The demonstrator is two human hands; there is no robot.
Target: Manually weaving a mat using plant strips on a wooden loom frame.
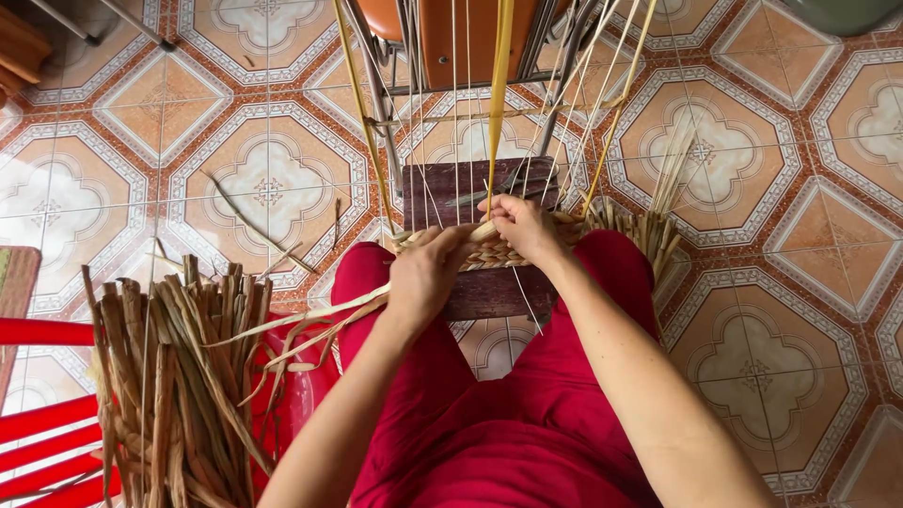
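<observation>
1. Head view, the braid [499,252]: it lies across a dark wooden board [480,292] that rests on my knees, right under both hands. It looks light, dry and springy, I judge. The finished rows seem firm, but the loose ends would fray or crack if bent sharply.

2. Head view, the strands [442,122]: thin pale cords run taut from the braid up to a chair frame [461,56]. One wider yellow strip [499,85] rises among them. I judge them thin and easy to snap, so best taken low, close to the woven edge, not mid-span.

3. Head view, my left hand [423,277]: it is curled shut around a flat leaf [320,315], which trails left toward the bundle. The knuckles face up, the wrist is straight, the forearm comes up from the lower left.

4. Head view, my right hand [525,226]: its fingers pinch narrowly at the top edge of the braid, where the yellow strip meets it. I cannot tell just which strand it holds. The wrist bends inward, the forearm slants from the lower right.

5. Head view, the bundle [179,376]: dry stiff leaves stand upright at my left, beside a red chair [47,423], well within reach. More leaves [649,235] lie right of my knee on the tiled floor [800,282].
</observation>
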